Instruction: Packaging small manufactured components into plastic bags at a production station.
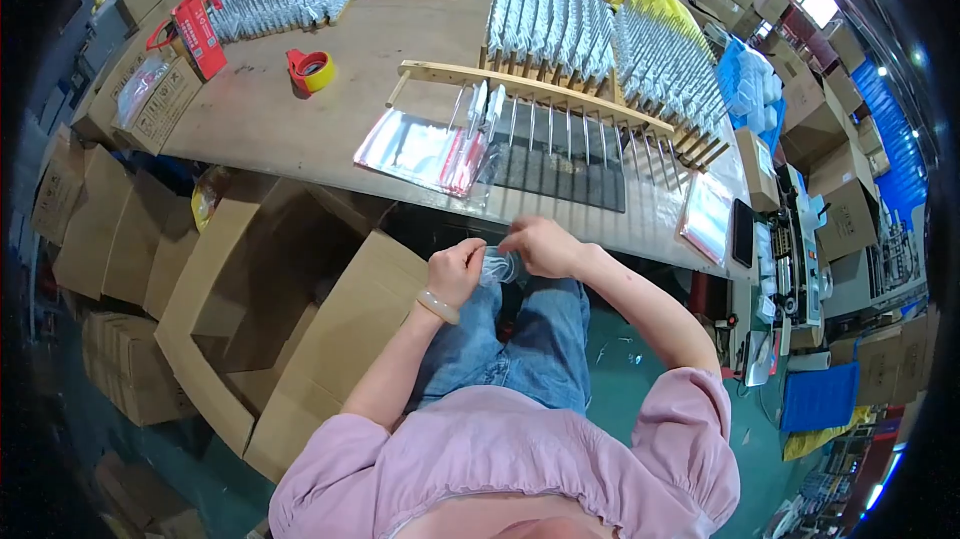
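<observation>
Left hand, right hand, clear packet crosswise

Small clear bag held between both hands above the lap. Stack of clear bags with red strip flat on desk, near edge. Second clear bag stack at desk's right end, beside a black flat device. Red box upright at desk's left. Open brown cartons on the floor, left. More brown cartons stacked right.
</observation>
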